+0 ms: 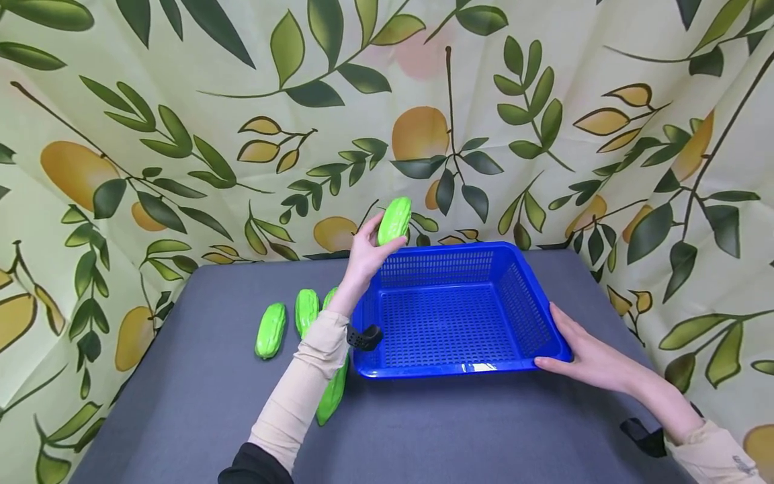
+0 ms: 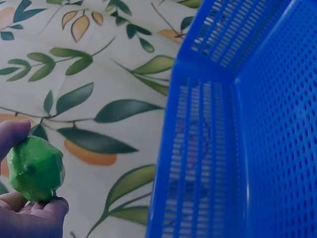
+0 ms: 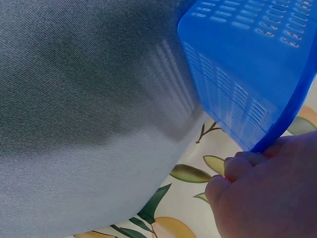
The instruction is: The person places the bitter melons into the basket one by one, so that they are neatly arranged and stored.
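In the head view my left hand (image 1: 365,254) holds a bright green, ridged bitter melon (image 1: 396,220) between thumb and fingers, above the back left corner of a blue plastic basket (image 1: 447,323). The left wrist view shows the blunt end of that bitter melon (image 2: 35,169) beside the basket's perforated wall (image 2: 193,163). My right hand (image 1: 589,353) grips the basket's front right corner, thumb by the near rim and fingers along the outer side. In the right wrist view its curled fingers meet the rim.
Left of the basket lie more bitter melons on the grey table (image 1: 199,403): one apart (image 1: 270,330), one beside it (image 1: 307,311), and a green piece (image 1: 331,398) partly hidden by my left forearm. A leaf-and-fruit patterned cloth (image 1: 363,134) hangs behind and at both sides.
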Demonstrator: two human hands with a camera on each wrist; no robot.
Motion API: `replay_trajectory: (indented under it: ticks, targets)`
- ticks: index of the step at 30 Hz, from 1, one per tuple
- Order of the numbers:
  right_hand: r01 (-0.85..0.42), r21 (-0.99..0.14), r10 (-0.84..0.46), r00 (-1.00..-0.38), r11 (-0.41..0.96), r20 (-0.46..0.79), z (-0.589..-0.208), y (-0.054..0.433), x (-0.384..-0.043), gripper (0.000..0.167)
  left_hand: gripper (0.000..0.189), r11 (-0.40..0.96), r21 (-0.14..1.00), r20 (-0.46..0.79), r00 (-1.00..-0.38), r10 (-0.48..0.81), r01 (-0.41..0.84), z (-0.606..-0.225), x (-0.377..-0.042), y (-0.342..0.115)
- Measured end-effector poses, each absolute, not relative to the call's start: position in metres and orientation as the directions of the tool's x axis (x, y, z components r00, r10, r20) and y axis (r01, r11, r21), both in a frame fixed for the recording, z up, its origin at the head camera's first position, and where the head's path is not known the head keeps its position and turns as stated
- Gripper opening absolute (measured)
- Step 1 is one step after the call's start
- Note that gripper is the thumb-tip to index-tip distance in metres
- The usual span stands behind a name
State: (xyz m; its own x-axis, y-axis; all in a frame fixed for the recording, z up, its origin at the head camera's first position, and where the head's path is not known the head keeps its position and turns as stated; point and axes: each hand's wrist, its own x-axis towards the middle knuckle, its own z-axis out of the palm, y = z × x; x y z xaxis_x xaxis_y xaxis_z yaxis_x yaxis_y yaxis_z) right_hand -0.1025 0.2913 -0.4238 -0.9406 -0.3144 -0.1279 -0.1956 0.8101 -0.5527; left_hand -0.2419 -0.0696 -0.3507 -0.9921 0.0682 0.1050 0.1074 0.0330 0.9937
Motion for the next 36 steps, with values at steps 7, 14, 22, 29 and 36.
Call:
replay_trajectory:
  ticks: [7, 14, 22, 29, 36]
  targets:
    - [-0.193, -0.556, -0.314, -0.941, 0.808, -0.129, -0.427, 0.29, -0.103, 0.106, 0.074, 0.015, 0.997, 0.068, -0.993, 0.1, 0.07, -0.359, -0.246, -0.054]
    - [-0.192, -0.56, -0.311, -0.942, 0.806, -0.125, -0.424, 0.291, -0.101, 0.107, 0.074, 0.146, 0.989, 0.006, -0.983, 0.185, 0.033, -0.371, -0.236, -0.067]
    - [-0.182, -0.55, -0.307, -0.941, 0.815, -0.144, -0.423, 0.294, -0.103, 0.106, 0.073, 0.242, 0.969, -0.02, -0.963, 0.267, 0.048, -0.379, -0.233, -0.08]
    - [-0.181, -0.559, -0.309, -0.941, 0.809, -0.142, -0.422, 0.293, -0.103, 0.105, 0.073, 0.344, 0.938, -0.086, -0.946, 0.311, 0.028, -0.381, -0.231, -0.08]
    - [-0.191, -0.566, -0.317, -0.939, 0.802, -0.131, -0.422, 0.294, -0.103, 0.104, 0.07, 0.413, 0.909, -0.079, -0.947, 0.312, 0.061, -0.385, -0.227, -0.088]
